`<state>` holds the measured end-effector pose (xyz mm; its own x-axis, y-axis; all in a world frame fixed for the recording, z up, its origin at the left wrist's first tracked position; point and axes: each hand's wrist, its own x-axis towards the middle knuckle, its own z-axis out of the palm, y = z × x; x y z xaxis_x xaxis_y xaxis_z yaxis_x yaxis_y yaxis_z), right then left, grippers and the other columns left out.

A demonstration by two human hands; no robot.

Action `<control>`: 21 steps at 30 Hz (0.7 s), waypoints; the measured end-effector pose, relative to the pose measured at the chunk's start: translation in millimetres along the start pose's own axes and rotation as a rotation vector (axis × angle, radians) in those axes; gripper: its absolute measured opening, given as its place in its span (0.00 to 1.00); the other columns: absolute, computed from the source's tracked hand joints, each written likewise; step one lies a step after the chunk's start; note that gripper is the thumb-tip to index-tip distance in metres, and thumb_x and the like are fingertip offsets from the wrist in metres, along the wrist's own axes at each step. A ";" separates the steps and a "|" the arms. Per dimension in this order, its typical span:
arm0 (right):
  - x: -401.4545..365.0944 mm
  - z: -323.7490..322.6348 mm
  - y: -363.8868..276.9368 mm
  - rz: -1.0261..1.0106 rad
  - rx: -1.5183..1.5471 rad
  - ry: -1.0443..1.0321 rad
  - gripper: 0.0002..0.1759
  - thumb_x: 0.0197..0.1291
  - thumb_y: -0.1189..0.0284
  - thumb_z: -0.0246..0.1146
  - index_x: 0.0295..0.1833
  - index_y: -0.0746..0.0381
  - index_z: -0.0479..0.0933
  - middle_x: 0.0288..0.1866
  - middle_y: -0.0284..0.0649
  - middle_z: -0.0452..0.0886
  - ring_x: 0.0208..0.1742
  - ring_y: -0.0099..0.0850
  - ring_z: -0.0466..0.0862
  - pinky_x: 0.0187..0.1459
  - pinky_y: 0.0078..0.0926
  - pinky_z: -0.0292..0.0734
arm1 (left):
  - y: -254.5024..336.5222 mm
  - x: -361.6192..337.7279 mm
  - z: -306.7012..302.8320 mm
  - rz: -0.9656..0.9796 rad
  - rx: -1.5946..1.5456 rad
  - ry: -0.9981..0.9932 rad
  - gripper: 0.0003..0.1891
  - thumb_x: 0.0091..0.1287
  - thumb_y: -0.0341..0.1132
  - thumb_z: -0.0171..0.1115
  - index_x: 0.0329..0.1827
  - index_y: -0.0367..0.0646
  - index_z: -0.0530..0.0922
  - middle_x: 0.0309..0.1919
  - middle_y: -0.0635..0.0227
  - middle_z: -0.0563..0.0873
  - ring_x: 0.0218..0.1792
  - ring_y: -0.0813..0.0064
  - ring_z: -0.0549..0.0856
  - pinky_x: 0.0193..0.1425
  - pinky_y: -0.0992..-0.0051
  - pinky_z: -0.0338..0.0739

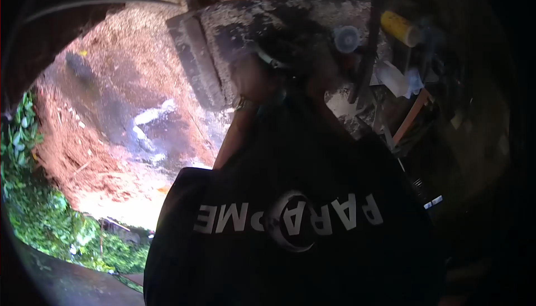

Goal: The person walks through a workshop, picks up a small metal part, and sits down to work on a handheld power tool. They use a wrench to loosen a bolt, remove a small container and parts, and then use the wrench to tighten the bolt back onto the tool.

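Observation:
Both hands are in deep shade in front of my dark shirt [290, 216] with pale lettering. My left hand [250, 77] is at the upper middle, its fingers blurred into a dark mass. Close beside it shows a pale curved strip [271, 59] on something dark I cannot make out. My right hand [328, 80] is a short way to the right, also dim, with its fingers hidden. Beyond the hands lies a worn, patchy board [223, 24]. A round, translucent bluish thing [347, 39], perhaps a cup or lid, stands near my right hand.
A yellow cylinder [397, 27] lies at the upper right, above crumpled pale wrapping [393, 78] and a reddish-brown strip [410, 117]. Bright reddish earth [100, 149] slopes off at the left, bordered by green plants [61, 228]. A wooden bar [201, 63] edges the board.

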<state>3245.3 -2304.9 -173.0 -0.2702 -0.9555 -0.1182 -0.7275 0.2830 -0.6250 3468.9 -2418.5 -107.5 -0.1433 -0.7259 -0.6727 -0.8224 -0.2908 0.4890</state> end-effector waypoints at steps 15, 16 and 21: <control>68.0 -61.6 -29.5 -0.333 -0.359 -0.724 0.17 0.65 0.66 0.59 0.54 0.62 0.83 0.55 0.55 0.84 0.58 0.56 0.83 0.62 0.50 0.76 | -20.2 -7.6 18.1 0.144 0.006 0.187 0.47 0.44 0.64 0.81 0.63 0.41 0.80 0.52 0.52 0.89 0.59 0.48 0.86 0.75 0.44 0.66; 67.9 -68.6 -22.9 -0.372 -0.385 -0.829 0.17 0.67 0.66 0.58 0.56 0.61 0.83 0.55 0.54 0.85 0.58 0.56 0.83 0.61 0.50 0.77 | -21.8 -9.8 20.6 0.144 0.054 0.191 0.46 0.45 0.65 0.80 0.63 0.42 0.81 0.52 0.52 0.88 0.59 0.49 0.85 0.75 0.44 0.66; 39.7 -66.6 38.5 -0.469 -0.125 -0.550 0.15 0.70 0.69 0.57 0.56 0.63 0.82 0.55 0.56 0.84 0.57 0.57 0.83 0.61 0.49 0.77 | -18.8 -10.2 27.6 0.117 0.107 0.195 0.42 0.50 0.68 0.76 0.59 0.44 0.83 0.56 0.53 0.87 0.65 0.51 0.82 0.76 0.42 0.63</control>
<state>3164.6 -2326.4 -150.3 0.4190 -0.8727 -0.2508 -0.7641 -0.1897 -0.6165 3470.7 -2388.4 -125.2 -0.1404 -0.8600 -0.4906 -0.8617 -0.1379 0.4883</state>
